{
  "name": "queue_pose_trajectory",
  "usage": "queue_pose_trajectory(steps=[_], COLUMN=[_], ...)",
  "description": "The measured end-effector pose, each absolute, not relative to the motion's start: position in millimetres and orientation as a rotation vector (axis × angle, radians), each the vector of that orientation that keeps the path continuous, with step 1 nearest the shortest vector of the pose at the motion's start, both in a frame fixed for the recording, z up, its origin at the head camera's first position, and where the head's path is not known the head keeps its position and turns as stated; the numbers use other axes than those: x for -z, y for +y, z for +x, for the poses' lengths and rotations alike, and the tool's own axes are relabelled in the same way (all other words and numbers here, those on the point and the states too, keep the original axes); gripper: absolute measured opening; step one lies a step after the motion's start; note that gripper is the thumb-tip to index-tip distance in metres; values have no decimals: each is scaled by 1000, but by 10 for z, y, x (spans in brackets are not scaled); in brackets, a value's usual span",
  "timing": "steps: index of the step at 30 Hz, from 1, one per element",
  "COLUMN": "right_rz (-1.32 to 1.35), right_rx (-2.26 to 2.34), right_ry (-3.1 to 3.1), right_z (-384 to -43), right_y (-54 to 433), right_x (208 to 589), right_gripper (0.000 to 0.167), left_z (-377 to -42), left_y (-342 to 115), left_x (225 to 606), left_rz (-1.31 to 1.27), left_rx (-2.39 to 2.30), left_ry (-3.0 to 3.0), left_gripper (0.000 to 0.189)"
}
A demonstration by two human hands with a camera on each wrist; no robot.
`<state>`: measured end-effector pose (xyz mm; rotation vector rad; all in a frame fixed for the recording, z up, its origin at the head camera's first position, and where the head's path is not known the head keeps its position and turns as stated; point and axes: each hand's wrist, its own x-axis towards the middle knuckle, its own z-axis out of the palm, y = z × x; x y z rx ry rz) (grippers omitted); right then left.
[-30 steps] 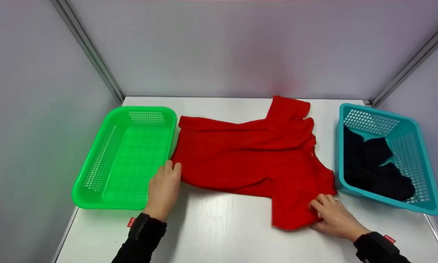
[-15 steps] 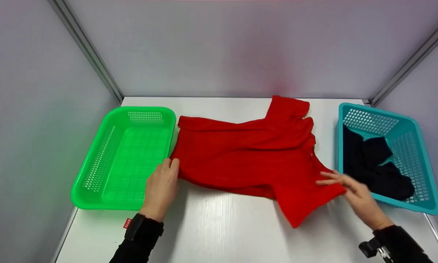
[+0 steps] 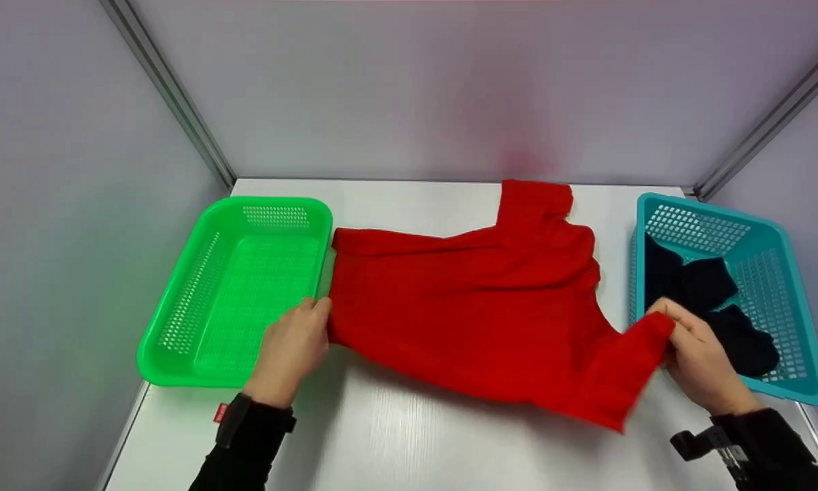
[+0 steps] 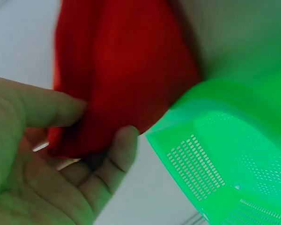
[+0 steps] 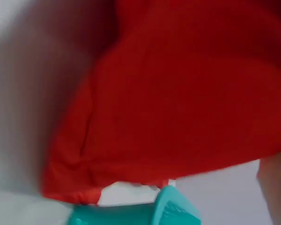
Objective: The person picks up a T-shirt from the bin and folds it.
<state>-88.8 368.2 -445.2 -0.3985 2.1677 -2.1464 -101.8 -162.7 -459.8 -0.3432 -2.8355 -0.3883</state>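
Observation:
A red short-sleeved shirt (image 3: 450, 293) lies sideways across the white table, hem to the left, collar side to the right. My left hand (image 3: 293, 344) pinches the near corner of the hem beside the green basket; in the left wrist view the thumb and fingers (image 4: 124, 147) close on the red cloth. At the right, my right hand (image 3: 699, 354) grips the shirt near the shoulder and holds it up, with the near sleeve (image 3: 613, 389) hanging down. Red cloth (image 5: 178, 108) fills most of the right wrist view and hides most of that hand.
The green basket (image 3: 235, 378) stands on the left, nothing inside it. On the right is a blue basket (image 3: 801, 327) with black cloth (image 3: 705, 283) in it, partly behind my right hand. Pale panels (image 3: 409, 88) rise at the back and sides of the table.
My right hand let go of the sleeve edge, moved up and right, and now grips the shirt near the shoulder, lifting it. The near side swung toward me. My left hand shifted slightly left.

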Motion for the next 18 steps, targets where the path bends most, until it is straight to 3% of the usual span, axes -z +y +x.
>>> queue_pose_trajectory(steps=[5, 11, 18], right_rz=[-1, 109, 296], right_rx=[1848, 1634, 1349], right_ry=[2567, 2741, 2948], right_z=[-1159, -1543, -1839], right_y=[3659, 3707, 3704], right_x=[4437, 4504, 4519], right_gripper=[28, 28, 31], left_z=[-1192, -1477, -1714], left_y=[-1529, -1445, -1389], left_x=[4652, 4694, 4743], left_rz=[-320, -162, 2], left_rx=[206, 61, -92], left_ry=[-2792, -2915, -3015], left_gripper=[19, 8, 25])
